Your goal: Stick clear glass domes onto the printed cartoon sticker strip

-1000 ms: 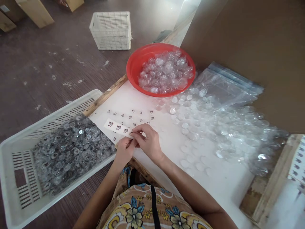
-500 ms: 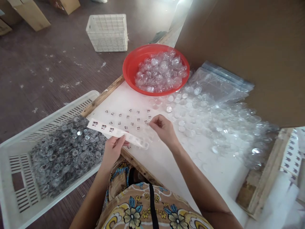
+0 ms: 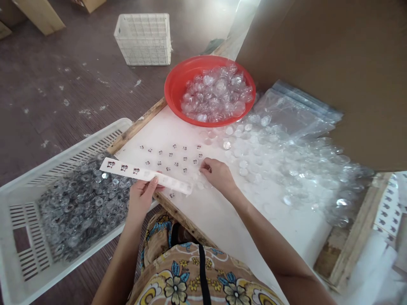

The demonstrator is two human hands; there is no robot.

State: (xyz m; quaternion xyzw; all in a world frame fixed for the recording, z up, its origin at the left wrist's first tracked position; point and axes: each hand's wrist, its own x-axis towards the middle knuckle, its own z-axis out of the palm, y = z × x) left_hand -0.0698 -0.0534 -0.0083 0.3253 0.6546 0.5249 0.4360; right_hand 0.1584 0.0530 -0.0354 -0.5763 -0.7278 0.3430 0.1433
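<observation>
My left hand [image 3: 143,195] pinches a narrow white sticker strip [image 3: 116,166] between thumb and fingers. Three small dark cartoon-animal prints show at the strip's left end; its right part looks blank. On the white tabletop [image 3: 229,228], just beyond the strip, lie several small pieces with the same print [image 3: 176,164]. My right hand [image 3: 218,174] is closed in a pinch low over the table, at the right edge of these pieces. Whatever its fingertips may hold is too small to make out. Clear plastic discs [image 3: 243,164] lie to its right.
Behind the hands stands a red basin [image 3: 173,91] filled with clear plastic pieces. At the left a white crate [image 3: 34,277] holds many clear round pieces. Clear bags [image 3: 295,110] lie at the back right beside a brown panel [image 3: 318,63]. Wooden strips [image 3: 181,222] edge the table.
My left hand has moved left with the sticker strip, away from the right hand. My right hand stays near the printed pieces, its fingertips slightly lower and more curled.
</observation>
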